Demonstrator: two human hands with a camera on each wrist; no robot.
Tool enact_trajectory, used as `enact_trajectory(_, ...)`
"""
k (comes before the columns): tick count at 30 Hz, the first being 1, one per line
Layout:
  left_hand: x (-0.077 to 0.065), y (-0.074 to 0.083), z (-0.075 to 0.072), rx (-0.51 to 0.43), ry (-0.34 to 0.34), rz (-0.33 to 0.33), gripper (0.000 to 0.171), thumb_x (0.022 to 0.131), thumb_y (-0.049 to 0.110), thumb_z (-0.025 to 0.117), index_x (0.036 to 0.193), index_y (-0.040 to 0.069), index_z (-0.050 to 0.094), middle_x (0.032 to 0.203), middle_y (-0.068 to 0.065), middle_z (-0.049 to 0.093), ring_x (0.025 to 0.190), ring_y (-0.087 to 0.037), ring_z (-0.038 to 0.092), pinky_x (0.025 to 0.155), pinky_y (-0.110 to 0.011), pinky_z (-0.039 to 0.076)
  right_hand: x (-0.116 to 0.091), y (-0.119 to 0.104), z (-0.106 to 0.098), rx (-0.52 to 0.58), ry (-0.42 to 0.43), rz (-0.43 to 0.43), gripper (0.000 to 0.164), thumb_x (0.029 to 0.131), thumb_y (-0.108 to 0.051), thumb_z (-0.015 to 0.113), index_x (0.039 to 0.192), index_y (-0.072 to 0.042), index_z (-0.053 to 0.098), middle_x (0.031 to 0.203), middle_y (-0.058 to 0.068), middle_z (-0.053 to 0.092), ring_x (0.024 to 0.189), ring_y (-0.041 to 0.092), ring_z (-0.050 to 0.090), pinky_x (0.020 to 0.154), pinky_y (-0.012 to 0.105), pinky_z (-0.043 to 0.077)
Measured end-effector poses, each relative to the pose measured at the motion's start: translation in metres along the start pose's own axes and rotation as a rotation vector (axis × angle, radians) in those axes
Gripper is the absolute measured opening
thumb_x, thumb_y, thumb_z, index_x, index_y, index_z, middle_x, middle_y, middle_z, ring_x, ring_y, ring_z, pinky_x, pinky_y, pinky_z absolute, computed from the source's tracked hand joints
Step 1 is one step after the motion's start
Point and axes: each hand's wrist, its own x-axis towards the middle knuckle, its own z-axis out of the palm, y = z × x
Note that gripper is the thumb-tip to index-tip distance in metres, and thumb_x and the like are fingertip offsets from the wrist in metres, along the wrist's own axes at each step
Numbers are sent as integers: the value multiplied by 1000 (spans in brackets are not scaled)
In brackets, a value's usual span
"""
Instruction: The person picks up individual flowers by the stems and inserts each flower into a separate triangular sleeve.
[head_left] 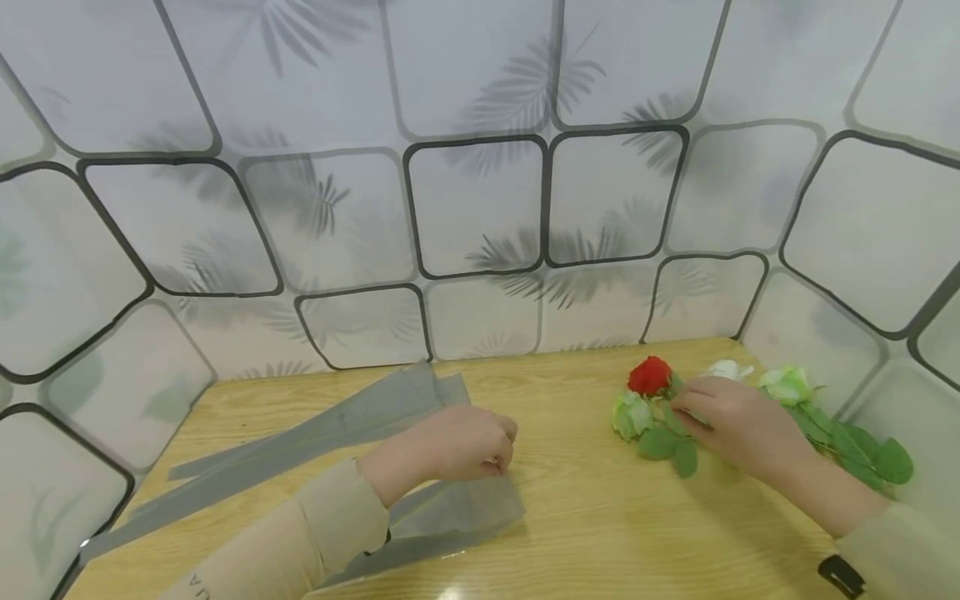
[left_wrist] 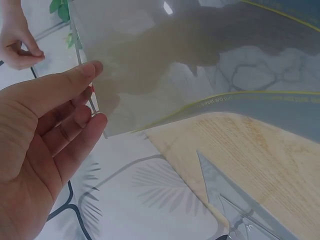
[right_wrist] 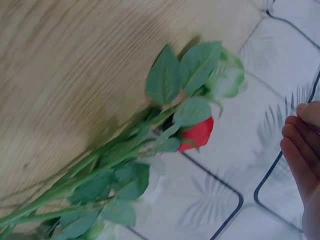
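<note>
My left hand (head_left: 461,442) pinches the edge of a clear plastic wrapping sleeve (left_wrist: 150,80) with yellow-lined grey borders, thumb on the near side. In the head view, part of this sleeve shows below the hand. My right hand (head_left: 742,423) hovers at the roses, overlapping them in that view. Seen from the right wrist, its fingers are loosely bent with nothing between them, apart from the flowers. The bunch has a red rose (head_left: 649,377), a pale green rose (head_left: 632,415), a white rose (head_left: 726,370) and another greenish rose (head_left: 786,385), with leafy green stems (right_wrist: 90,162).
More grey-bordered plastic sleeves (head_left: 300,450) lie spread on the left of the wooden table (head_left: 570,517). Patterned sheeting (head_left: 480,208) with rounded squares and leaves stands around the back and both sides.
</note>
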Motion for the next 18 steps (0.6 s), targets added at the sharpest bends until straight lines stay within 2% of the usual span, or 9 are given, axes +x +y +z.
enact_trajectory(1, 0, 0, 0, -10, -6, -10, 14, 95, 14, 80, 84, 22, 81, 89, 10, 66, 68, 2, 54, 59, -12, 39, -4, 3, -3, -7, -24, 24, 72, 112, -54, 24, 83, -15, 77, 78, -5, 71, 65, 13, 67, 55, 27, 55)
enact_trajectory(2, 0, 0, 0, -21, -11, -19, 14, 95, 14, 80, 84, 22, 80, 89, 10, 67, 68, 2, 55, 60, -12, 41, -8, 5, -5, -13, -48, 42, 66, 113, -52, 31, 84, -15, 77, 78, -5, 71, 65, 13, 67, 54, 27, 55)
enact_trajectory(3, 0, 0, 1, -32, -16, -27, 15, 95, 13, 80, 84, 22, 79, 88, 10, 69, 69, 1, 56, 61, -13, 42, -11, 7, -8, -22, -73, 62, 53, 112, -48, 47, 84, -15, 77, 78, -5, 72, 65, 13, 67, 54, 26, 55)
enact_trajectory(5, 0, -1, 1, -51, -22, -42, 16, 95, 10, 80, 82, 21, 78, 89, 9, 72, 69, 1, 55, 63, -14, 44, -16, 10, -13, -34, -135, 119, 26, 101, -35, 73, 85, -15, 78, 79, -4, 73, 64, 14, 67, 53, 26, 55)
enact_trajectory(7, 0, -1, 1, -60, -22, -48, 17, 93, 8, 79, 81, 20, 76, 89, 9, 74, 70, 1, 54, 63, -14, 44, -20, 13, -18, -37, -229, 204, 9, 84, -17, 88, 85, -15, 79, 79, -5, 74, 66, 14, 68, 55, 29, 57)
enact_trajectory(8, 0, -2, 1, -61, -20, -48, 19, 93, 7, 79, 80, 20, 76, 88, 9, 74, 69, 1, 52, 63, -14, 43, -22, 14, -20, -32, -283, 255, 17, 75, -7, 90, 86, -14, 79, 79, -4, 74, 67, 15, 68, 57, 31, 58)
enact_trajectory(9, 1, -2, 1, -63, -17, -46, 20, 92, 5, 79, 78, 20, 74, 85, 10, 72, 68, 1, 49, 62, -15, 41, -23, 15, -22, -32, -341, 313, 20, 73, -5, 91, 85, -14, 79, 79, -4, 75, 68, 15, 69, 59, 34, 60)
enact_trajectory(13, 2, -2, 0, -75, -20, -44, 28, 90, 3, 78, 71, 20, 66, 74, 12, 60, 64, -1, 39, 59, -16, 33, -31, 22, -26, -10, -555, 509, 10, 85, -8, 83, 81, -14, 75, 75, -4, 72, 67, 16, 65, 60, 41, 58)
enact_trajectory(18, 3, -1, 0, -87, -30, -45, 39, 89, 1, 77, 65, 20, 53, 67, 12, 45, 61, -3, 31, 58, -17, 27, -43, 30, -28, -14, -684, 622, 35, 91, -10, 76, 65, -19, 54, 62, -7, 50, 59, 12, 42, 54, 32, 36)
